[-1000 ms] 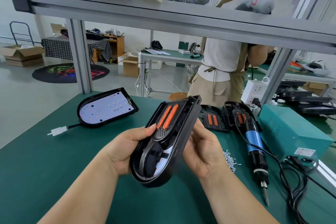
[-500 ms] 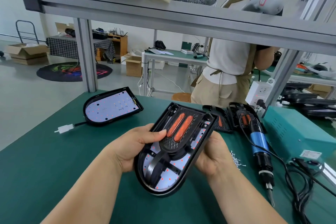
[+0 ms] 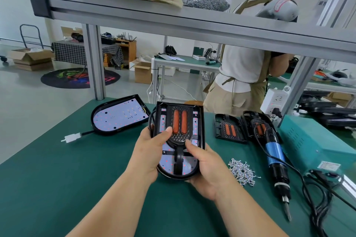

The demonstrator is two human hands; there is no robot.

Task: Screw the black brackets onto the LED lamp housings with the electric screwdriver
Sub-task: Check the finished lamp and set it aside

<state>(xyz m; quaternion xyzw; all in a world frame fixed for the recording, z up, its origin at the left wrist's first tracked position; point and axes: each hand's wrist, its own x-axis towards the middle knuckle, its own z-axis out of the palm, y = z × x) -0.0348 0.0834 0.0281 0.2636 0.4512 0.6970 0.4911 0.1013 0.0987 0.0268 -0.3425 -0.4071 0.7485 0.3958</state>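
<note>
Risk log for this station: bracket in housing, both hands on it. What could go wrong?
Only the thumbs of the left hand and right hand pin the black bracket in the lamp housing; reaching for the electric screwdriver may let it shift.
The loose screws lie close by; setting the housing down could scatter them.

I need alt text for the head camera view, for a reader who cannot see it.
The left hand and right hand grip an LED lamp housing over a green table, both thumbs on the black bracket set in it. To the right lie a pile of screws and the electric screwdriver; a second housing lies at the left.
</note>
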